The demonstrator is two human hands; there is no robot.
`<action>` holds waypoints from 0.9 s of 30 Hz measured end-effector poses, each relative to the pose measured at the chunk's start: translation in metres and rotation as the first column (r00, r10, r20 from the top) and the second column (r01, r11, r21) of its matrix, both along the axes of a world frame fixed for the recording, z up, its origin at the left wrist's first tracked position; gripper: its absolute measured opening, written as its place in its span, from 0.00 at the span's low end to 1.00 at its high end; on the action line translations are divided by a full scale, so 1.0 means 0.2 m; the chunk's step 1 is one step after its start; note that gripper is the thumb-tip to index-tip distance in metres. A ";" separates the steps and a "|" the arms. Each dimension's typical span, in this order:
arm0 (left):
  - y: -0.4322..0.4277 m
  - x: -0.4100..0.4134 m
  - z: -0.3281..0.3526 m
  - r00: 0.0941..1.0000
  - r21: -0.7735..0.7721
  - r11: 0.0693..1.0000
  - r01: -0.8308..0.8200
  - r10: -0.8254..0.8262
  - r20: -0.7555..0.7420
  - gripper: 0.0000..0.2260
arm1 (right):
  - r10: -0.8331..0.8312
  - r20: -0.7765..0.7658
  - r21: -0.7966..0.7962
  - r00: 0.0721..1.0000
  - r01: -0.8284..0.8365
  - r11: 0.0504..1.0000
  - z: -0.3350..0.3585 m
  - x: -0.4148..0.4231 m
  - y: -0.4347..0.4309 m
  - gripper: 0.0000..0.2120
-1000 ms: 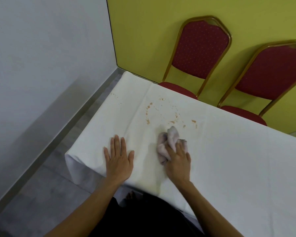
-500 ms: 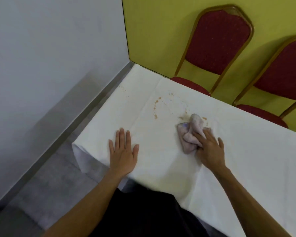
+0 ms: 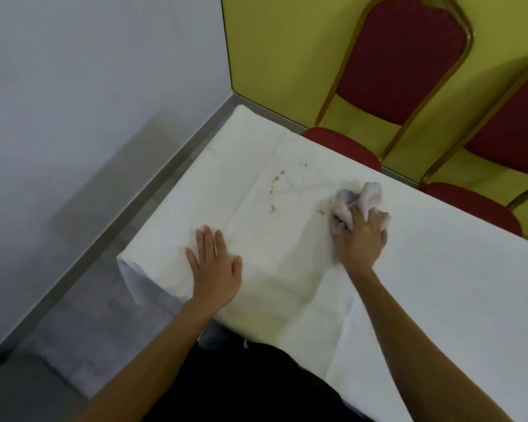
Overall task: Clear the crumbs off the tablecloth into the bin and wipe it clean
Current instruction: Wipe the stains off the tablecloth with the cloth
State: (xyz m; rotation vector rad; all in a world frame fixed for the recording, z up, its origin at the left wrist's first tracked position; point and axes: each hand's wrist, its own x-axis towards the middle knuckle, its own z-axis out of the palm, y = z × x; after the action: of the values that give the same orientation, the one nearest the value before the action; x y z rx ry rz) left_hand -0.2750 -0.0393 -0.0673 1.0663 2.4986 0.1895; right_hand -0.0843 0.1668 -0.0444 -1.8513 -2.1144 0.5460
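Note:
A white tablecloth (image 3: 439,269) covers the table. Brown crumbs (image 3: 276,190) lie scattered across its left part, with a few more near the far left edge. My right hand (image 3: 361,239) grips a crumpled pale pink cloth (image 3: 368,194) and presses it on the tablecloth just right of the crumbs. My left hand (image 3: 215,269) lies flat, fingers straight, on the tablecloth near its front left corner. No bin is in view.
Two red chairs with gold frames (image 3: 400,65) (image 3: 506,132) stand behind the table against a yellow-green wall. A grey wall (image 3: 73,117) is on the left, with grey floor (image 3: 89,300) between it and the table's left end.
My right hand has pushed the pink cloth away from me and to the right, up beside the crumbs. My left hand has stayed flat in place.

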 end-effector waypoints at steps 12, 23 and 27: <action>0.27 -0.19 -0.08 0.957 0.047 0.960 0.277 -0.272 -0.103 0.31 | 0.493 0.131 -0.126 0.860 -0.479 0.869 -0.07 -0.01 -0.13 0.33; 0.26 -0.19 -0.11 0.948 0.039 0.955 0.295 -0.287 -0.134 0.29 | 0.145 0.215 -0.071 0.966 -0.132 0.989 -0.04 -0.32 -0.08 0.29; 0.25 -0.21 -0.13 0.938 0.057 0.943 0.327 -0.317 -0.140 0.32 | 0.458 0.054 -0.043 0.887 -0.456 0.889 -0.05 -0.59 -0.40 0.28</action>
State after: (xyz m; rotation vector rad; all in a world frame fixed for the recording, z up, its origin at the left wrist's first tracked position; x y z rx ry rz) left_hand -0.3166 0.0115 -0.0938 1.5476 2.3972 0.1263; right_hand -0.2027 0.0858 -0.0537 -1.3871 -2.6139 0.6263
